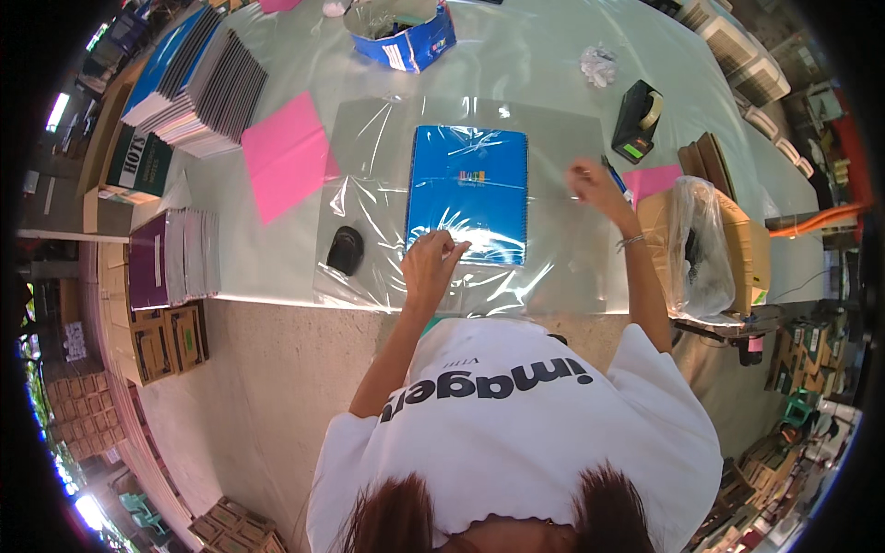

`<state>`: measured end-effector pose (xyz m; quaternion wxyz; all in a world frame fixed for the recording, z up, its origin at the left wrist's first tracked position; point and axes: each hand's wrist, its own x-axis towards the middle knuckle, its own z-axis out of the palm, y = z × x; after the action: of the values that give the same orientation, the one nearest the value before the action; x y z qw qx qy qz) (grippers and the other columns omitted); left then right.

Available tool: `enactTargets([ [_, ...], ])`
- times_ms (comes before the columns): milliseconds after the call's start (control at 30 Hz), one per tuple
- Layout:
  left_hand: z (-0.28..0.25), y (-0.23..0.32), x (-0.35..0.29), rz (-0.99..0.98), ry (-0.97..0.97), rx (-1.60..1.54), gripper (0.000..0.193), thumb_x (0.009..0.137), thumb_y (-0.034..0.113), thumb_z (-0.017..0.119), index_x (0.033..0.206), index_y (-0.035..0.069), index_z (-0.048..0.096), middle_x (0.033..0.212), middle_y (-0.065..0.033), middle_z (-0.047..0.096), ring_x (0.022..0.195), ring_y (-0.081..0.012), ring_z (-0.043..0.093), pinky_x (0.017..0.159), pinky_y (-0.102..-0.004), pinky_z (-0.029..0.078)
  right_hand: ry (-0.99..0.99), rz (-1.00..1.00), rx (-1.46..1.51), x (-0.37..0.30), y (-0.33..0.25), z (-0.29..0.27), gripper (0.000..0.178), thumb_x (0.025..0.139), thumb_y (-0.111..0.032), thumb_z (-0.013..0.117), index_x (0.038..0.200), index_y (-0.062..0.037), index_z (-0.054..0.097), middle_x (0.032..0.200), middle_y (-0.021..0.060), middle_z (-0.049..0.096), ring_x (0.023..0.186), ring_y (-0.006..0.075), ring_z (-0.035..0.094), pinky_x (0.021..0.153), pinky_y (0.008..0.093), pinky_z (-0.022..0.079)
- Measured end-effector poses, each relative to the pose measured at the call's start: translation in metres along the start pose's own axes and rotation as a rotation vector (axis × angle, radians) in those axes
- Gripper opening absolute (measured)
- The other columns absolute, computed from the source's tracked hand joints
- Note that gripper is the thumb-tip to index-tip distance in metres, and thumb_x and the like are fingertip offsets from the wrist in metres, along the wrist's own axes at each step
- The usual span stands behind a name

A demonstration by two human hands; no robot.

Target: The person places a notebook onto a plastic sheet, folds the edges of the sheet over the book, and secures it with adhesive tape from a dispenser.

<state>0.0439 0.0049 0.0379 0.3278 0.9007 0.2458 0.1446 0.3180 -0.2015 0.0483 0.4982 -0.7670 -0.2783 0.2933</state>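
A blue spiral-bound notebook [468, 194] lies on a large sheet of clear plastic [369, 147] in front of me, its coil along the right side. My left hand [428, 267] rests at the notebook's lower left corner, fingers curled and thumb toward its bottom edge. Whatever the fingertips pinch there is too small to make out. Off to the right of the notebook, my right hand [595, 189] is raised and smeared by motion, so its fingers are unclear. Left of the notebook sits a rounded black object [346, 251] shaped like a computer mouse.
A black tape dispenser [637, 120], a blue pen [617, 177] and an open cardboard box [747, 244] with plastic stand at right. Pink sheets [288, 157], stacked notebooks [207, 101] and purple-covered books [171, 258] line the left. Farther back are a blue container [406, 46] and crumpled plastic [598, 66].
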Motion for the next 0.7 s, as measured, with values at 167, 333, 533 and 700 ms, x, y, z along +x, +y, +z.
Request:
enactTargets([
  [167,-0.004,0.004,0.025,-0.074,0.043,0.079,0.044,0.060,0.028,0.084,0.091,0.010,0.059,0.096,-0.0094,0.055,0.088,-0.0281,0.054,0.071,-0.0373,0.044,-0.404,-0.254,-0.196,-0.003,-0.055,0.086,0.017,0.082,-0.016,0.068,0.087,-0.0026,0.059,0.074,0.0054,0.059,0.068,0.0162,0.056,0.067,0.0311,0.045],
  [333,-0.001,0.005,0.032,-0.208,0.018,0.121,0.087,0.046,0.035,0.089,0.123,0.021,0.050,0.125,-0.0098,0.037,0.120,-0.0335,0.036,0.097,-0.0506,0.030,-0.568,-0.255,-0.319,0.005,-0.055,0.109,0.019,0.079,-0.018,0.069,0.087,-0.0027,0.061,0.081,0.0112,0.064,0.075,0.0247,0.062,0.069,0.0346,0.046],
  [533,0.005,-0.005,0.025,-0.306,0.046,0.079,0.097,0.047,0.042,0.088,0.131,0.025,0.044,0.132,-0.0096,0.032,0.127,-0.0350,0.029,0.102,-0.0537,0.025,-0.573,-0.272,-0.479,0.014,-0.053,0.127,0.018,0.079,-0.021,0.069,0.087,-0.0059,0.063,0.084,0.0104,0.066,0.078,0.0288,0.063,0.066,0.0370,0.047],
  [700,0.009,-0.003,0.024,-0.297,0.061,0.108,0.096,0.049,0.040,0.088,0.131,0.024,0.043,0.133,-0.0113,0.031,0.126,-0.0357,0.030,0.099,-0.0517,0.027,-0.531,-0.231,-0.523,0.016,-0.041,0.134,0.020,0.078,-0.024,0.070,0.082,-0.0062,0.063,0.077,0.0107,0.065,0.074,0.0302,0.064,0.063,0.0371,0.048],
])
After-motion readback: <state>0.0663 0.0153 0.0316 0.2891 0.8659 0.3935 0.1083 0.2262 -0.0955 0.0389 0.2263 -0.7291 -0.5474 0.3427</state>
